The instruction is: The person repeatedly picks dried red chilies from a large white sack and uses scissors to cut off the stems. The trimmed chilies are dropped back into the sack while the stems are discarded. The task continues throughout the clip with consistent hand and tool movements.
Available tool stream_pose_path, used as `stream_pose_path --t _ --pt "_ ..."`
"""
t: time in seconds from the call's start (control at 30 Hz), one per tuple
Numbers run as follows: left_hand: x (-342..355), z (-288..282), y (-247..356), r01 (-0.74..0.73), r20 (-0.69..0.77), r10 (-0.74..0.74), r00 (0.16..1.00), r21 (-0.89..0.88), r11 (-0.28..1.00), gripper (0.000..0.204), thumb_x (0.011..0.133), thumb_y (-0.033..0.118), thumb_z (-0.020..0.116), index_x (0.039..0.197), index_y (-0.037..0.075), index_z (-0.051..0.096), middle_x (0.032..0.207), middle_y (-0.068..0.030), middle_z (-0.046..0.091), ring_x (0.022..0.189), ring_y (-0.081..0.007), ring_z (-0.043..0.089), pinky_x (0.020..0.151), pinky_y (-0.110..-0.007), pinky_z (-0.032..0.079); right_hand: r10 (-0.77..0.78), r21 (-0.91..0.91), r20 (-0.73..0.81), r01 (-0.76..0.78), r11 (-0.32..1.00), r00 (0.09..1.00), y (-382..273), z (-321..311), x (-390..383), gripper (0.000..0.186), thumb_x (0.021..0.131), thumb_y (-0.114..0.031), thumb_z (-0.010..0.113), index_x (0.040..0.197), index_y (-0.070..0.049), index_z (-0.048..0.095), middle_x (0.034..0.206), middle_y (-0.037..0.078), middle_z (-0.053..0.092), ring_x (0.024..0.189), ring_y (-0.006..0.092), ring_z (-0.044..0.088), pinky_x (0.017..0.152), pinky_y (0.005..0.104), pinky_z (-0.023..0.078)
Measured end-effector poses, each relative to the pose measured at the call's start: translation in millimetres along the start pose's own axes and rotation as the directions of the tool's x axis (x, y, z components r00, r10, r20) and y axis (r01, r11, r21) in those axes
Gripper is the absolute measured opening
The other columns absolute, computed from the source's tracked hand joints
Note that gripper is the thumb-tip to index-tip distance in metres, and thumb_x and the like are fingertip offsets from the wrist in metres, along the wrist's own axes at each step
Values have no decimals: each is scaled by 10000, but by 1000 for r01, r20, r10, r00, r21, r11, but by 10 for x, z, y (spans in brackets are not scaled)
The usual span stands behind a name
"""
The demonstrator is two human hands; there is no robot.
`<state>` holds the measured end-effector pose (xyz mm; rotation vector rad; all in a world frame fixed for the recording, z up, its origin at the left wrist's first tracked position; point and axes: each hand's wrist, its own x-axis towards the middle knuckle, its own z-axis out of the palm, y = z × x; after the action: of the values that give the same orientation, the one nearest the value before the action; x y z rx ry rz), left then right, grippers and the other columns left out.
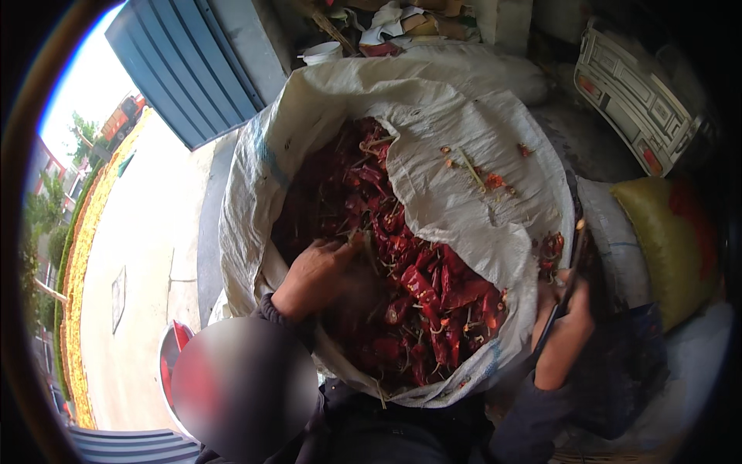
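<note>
A large white woven sack point(456, 193) stands open in front of me, full of dried red chillies point(421, 286) with pale stems. Reaching in over its left side, my left hand point(317, 274) has its fingers curled down among the chillies. Its fingertips are blurred, and what they pinch cannot be made out. At the right rim, my right hand point(563, 329) is closed around a thin dark rod point(573, 267) with a pale orange tip. That hand lies against the sack's outer edge. Loose stems point(471, 170) and chilli scraps rest on the folded-in sack cloth.
Right of the sack lie a white sack and a yellow-green sack point(661, 247); a small vehicle point(638, 97) stands behind them. A blue metal door point(185, 69) and white bucket point(321, 52) are at the back. A blurred round patch covers the lower left, beside a red-and-white basin point(171, 359).
</note>
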<state>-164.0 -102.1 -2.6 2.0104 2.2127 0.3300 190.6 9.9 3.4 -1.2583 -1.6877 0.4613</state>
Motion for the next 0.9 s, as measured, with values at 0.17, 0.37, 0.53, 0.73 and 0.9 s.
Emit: stream_pose_path --t 0.17,0.37,0.53,0.73,0.9 --pt "164 -232 -138 -272 47 287 957 -212 939 564 775 165 792 1295 24 625 1106 -199 712 1020 -383 667 887 -429 551 -12 19 80 10 1000 997 206 126 -122 349 843 -50 699 1186 -17 647 859 235 677 805 395 714 709 418 536" --pt "476 -455 -519 422 -61 -459 886 -299 856 368 876 210 727 1179 7 675 985 -212 730 917 -390 699 824 -460 558 -9 40 82 6 999 997 291 323 -211 375 856 -92 749 1204 -7 637 865 226 692 805 400 712 695 413 532" --pt "805 -67 -865 321 -154 -298 942 156 934 448 878 338 704 1167 1 638 908 -244 726 868 -431 710 745 -513 561 22 149 36 -27 989 999 233 336 -208 354 856 -97 776 1178 -27 647 829 122 697 752 240 682 695 354 522" --pt "891 195 -667 381 -226 -358 906 69 922 410 902 355 672 1130 16 653 907 -252 726 815 -439 709 712 -535 558 122 240 22 -124 963 992 82 212 -204 305 892 -135 772 1153 -36 650 757 28 618 689 118 573 673 278 472" --pt "588 -83 -554 354 -98 -457 884 -498 791 255 948 168 672 1144 5 666 891 -140 741 754 -204 724 668 -337 574 118 297 10 -116 948 993 -49 55 -253 308 907 -145 766 1152 -10 637 755 20 599 688 99 551 656 258 453"
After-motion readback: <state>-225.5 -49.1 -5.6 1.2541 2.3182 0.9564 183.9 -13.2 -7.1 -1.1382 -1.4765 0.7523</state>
